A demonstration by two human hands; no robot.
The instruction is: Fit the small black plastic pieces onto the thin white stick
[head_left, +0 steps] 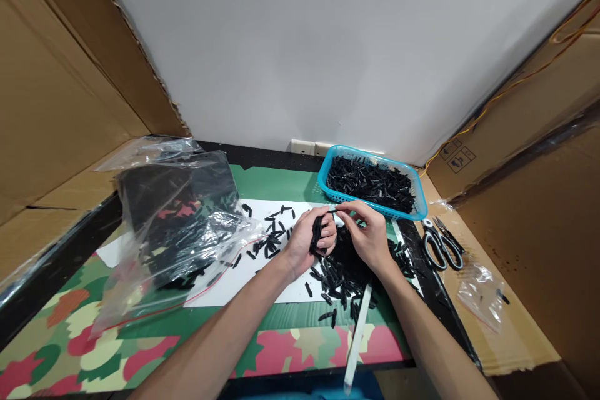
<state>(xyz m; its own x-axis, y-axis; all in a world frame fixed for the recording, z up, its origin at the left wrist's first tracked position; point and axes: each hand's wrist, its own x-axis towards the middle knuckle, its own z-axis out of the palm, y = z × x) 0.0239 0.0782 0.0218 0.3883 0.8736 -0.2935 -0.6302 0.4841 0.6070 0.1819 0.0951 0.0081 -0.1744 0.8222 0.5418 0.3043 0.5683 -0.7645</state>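
My left hand (309,236) is curled round a bunch of small black pieces (316,237), above a white sheet (220,287). Beside it on the right, my right hand (365,228) pinches one small black strip (332,211), whose other end meets the left thumb and forefinger. Under and around my hands lies a loose pile of black pieces (335,278). More of them are scattered on the sheet to the left.
A blue basket (422,203) full of black pieces stands behind my right hand. Clear plastic bags (187,231) lie at left. Scissors (440,247), a pen-like tool (450,235) and a small bag (482,294) rest on cardboard at right. A white strip (359,337) crosses the front edge.
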